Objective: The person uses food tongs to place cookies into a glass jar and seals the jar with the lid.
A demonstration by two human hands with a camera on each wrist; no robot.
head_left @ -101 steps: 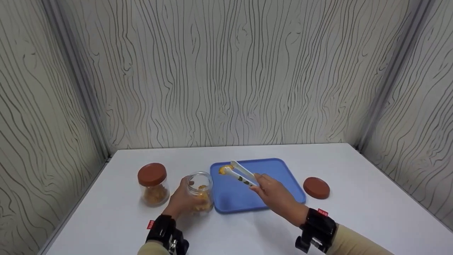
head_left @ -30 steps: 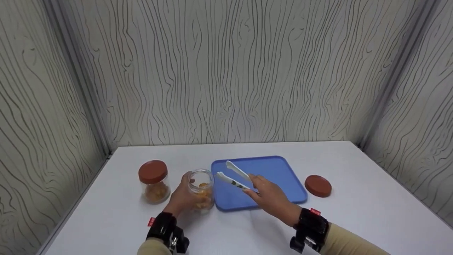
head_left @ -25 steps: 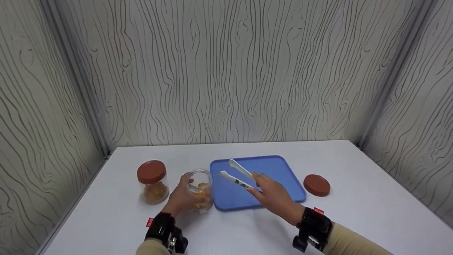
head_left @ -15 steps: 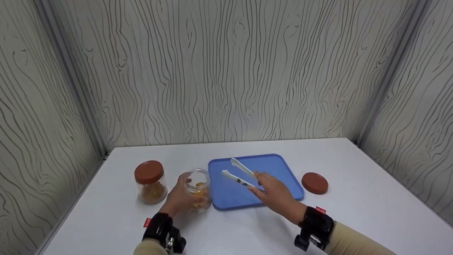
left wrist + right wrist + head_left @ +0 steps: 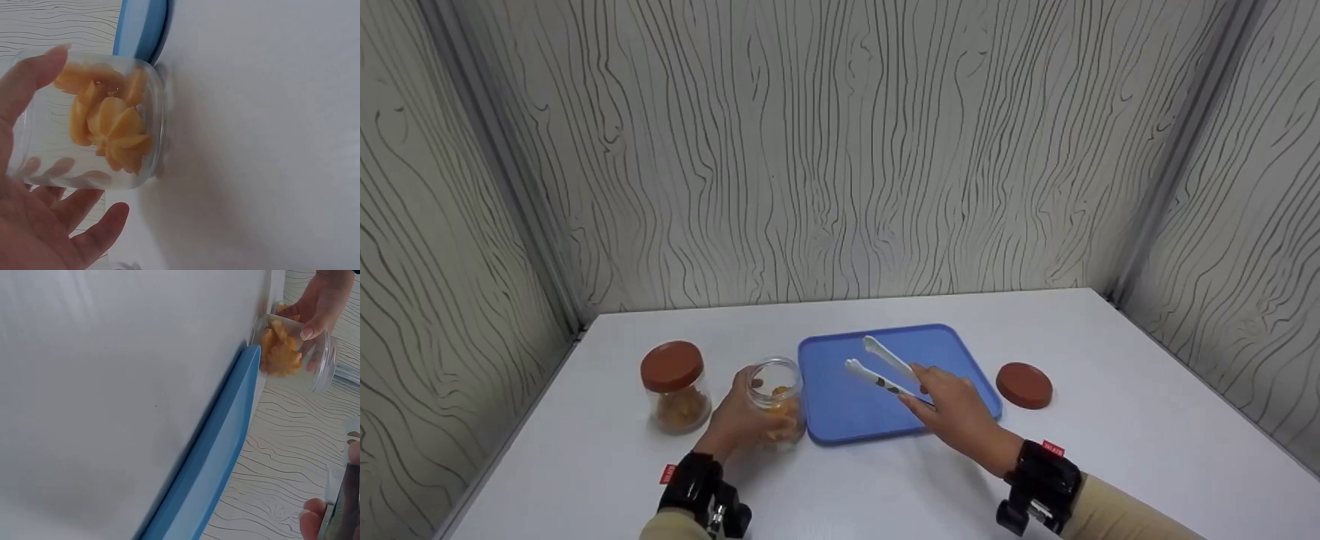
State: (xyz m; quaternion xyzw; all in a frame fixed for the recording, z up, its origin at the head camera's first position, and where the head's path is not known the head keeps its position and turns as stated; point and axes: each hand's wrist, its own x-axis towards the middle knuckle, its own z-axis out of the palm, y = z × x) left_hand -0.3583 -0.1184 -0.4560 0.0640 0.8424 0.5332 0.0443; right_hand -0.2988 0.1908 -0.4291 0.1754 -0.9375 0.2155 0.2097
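My left hand [image 5: 742,418] grips an uncapped clear jar [image 5: 775,375], fingers and thumb wrapped round its side. Orange-yellow flower-shaped cookies [image 5: 115,132] lie in the bottom of this jar, as the left wrist view shows. Over the blue tray [image 5: 829,420], my right hand [image 5: 956,412] holds white tongs [image 5: 885,351] with a dark leaf pattern near the grip. The two arms of the tongs stand apart, with nothing between their tips. In the right wrist view, the fingers [image 5: 315,517] pinch the tongs at the lower right edge.
Left of the gripped jar stands a second jar [image 5: 681,409] with cookies inside and a red-brown lid [image 5: 671,366] on top. A loose red-brown lid [image 5: 1024,385] lies on the white table [image 5: 855,491] right of the tray. Patterned panels [image 5: 825,150] enclose the back and sides.
Earlier the tongs held a cookie beside the jar mouth; now they hold none. Over the last second the right hand has drawn the spread tongs rightward from the jar. The left hand keeps its grip.
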